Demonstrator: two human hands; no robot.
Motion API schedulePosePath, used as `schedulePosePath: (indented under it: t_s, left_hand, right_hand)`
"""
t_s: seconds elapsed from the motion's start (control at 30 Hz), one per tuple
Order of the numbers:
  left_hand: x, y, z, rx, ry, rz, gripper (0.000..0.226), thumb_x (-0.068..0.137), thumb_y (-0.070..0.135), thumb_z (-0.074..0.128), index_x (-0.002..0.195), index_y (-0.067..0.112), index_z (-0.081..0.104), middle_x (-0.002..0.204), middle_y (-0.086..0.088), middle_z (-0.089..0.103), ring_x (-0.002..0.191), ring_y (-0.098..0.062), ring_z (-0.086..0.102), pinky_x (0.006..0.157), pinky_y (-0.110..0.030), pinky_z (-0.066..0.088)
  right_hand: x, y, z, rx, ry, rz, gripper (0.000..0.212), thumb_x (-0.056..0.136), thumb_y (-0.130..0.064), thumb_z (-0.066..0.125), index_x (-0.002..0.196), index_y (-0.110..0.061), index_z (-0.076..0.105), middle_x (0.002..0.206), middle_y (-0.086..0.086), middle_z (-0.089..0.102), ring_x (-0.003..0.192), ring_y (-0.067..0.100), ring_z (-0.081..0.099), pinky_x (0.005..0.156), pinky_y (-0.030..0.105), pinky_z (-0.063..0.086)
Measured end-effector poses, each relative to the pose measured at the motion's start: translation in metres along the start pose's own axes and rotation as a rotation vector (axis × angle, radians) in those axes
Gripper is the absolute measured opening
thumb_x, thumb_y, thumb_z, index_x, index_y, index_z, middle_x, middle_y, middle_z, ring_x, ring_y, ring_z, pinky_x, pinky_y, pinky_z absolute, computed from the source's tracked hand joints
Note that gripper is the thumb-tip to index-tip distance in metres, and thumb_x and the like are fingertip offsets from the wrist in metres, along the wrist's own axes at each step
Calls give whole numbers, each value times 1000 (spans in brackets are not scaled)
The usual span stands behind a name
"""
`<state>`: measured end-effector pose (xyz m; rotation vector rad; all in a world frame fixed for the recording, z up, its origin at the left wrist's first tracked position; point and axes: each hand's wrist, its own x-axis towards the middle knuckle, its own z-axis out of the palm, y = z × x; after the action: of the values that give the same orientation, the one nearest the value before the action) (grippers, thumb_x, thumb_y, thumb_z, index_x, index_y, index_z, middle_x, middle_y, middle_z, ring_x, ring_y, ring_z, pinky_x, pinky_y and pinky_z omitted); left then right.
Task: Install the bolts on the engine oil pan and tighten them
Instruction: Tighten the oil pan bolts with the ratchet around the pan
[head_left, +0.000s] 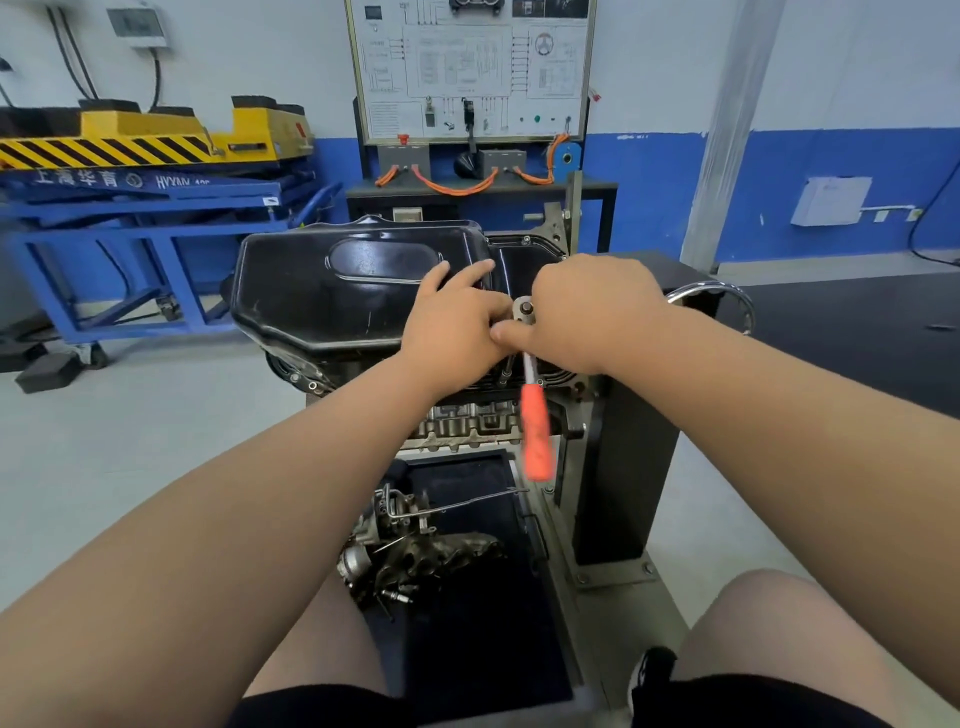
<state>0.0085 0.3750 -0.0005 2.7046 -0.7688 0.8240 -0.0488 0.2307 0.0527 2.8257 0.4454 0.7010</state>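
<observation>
The black engine oil pan (332, 291) sits on top of the upturned engine on its stand. A ratchet wrench with an orange handle (536, 431) hangs down over the pan's near right edge, its silver head (524, 310) between my hands. My left hand (457, 317) lies on the pan with two fingers stretched forward, the rest curled beside the wrench head. My right hand (582, 312) is curled over the wrench head, thumb pointing left under it. A bolt (525, 240) shows on the far flange. The bolt under the wrench is hidden.
A black tray (467, 597) below the engine holds a turbocharger and loose metal parts. A chrome handwheel (717, 296) sticks out at the stand's right. A blue and yellow lift stands at left, a wiring training board behind. My knees are at the bottom.
</observation>
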Motion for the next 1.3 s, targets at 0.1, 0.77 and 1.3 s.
schedulePosePath:
  t_s: [0.1, 0.77, 1.3]
  left_hand:
    - [-4, -5, -1, -93, 2, 31, 26, 86, 47, 59, 87, 25, 72, 104, 12, 69, 143, -9, 23, 116, -40, -1]
    - [-8, 2, 6, 41, -76, 55, 43, 89, 48, 35, 83, 23, 70, 122, -2, 63, 145, -17, 13, 114, -44, -11]
    - [-8, 5, 6, -159, 73, -11, 26, 85, 43, 59, 64, 38, 43, 88, 15, 64, 139, -12, 29, 115, -40, -4]
  right_hand:
    - [1, 4, -4, -32, -50, -89, 37, 90, -50, 51, 71, -18, 51, 65, -3, 47, 58, 15, 46, 48, 27, 32]
    - [2, -12, -15, -226, -132, -118, 14, 91, -31, 57, 98, -19, 58, 90, 1, 47, 89, 23, 45, 76, 43, 38]
    - [-3, 1, -11, -78, -166, -8, 40, 92, -46, 51, 71, -12, 48, 67, -1, 47, 59, 17, 47, 51, 31, 39]
